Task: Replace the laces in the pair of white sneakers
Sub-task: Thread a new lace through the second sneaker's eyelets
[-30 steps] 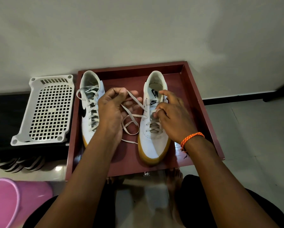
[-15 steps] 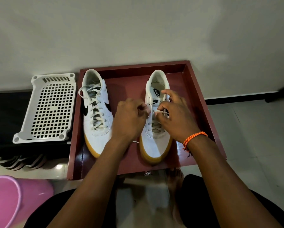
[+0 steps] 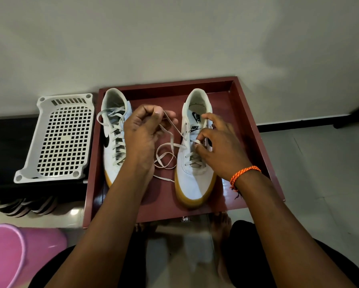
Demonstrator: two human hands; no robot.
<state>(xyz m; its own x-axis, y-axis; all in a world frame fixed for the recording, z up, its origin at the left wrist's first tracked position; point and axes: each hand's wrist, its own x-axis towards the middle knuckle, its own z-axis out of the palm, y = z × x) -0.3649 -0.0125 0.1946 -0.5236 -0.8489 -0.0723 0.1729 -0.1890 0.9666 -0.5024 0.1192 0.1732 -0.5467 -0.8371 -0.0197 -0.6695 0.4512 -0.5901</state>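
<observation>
Lace held at the right-hand sneaker, frame centre.
The lace (image 3: 167, 129) is pinched by the left hand (image 3: 142, 132); a crossing on the sneaker (image 3: 193, 163) is pinched by the right hand (image 3: 220, 146). Both sneakers are set in a tray (image 3: 245, 113).

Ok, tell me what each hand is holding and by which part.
The left hand pinches the free run of the lace coming off the right-side sneaker. The right hand pinches that lace at the sneaker's eyelets.
</observation>
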